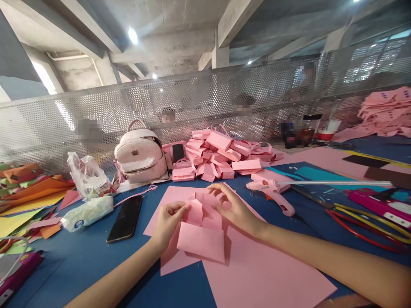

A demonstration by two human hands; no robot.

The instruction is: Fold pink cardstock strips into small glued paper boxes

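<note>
In front of me is a partly folded pink paper piece (pixel 201 241) with a wide front panel and raised flaps at its back. My left hand (pixel 168 220) pinches a flap on its left side between thumb and fingers. At the back right, my right hand (pixel 234 211) curves its fingers round the paper's edge, thumb toward the near side; the exact contact of its fingertips is partly hidden. Flat pink sheets (pixel 266 273) lie beneath the folded paper and both forearms.
Pink paper boxes (pixel 221 149) are heaped behind, beside a pale backpack (pixel 139 156). A phone (pixel 125 219) and tissue pack (pixel 88 214) lie left. A pink glue gun (pixel 271 190), scissors (pixel 362 222) and magenta stapler-like device (pixel 380 207) lie right. Perforated metal panels (pixel 199 98) stand behind.
</note>
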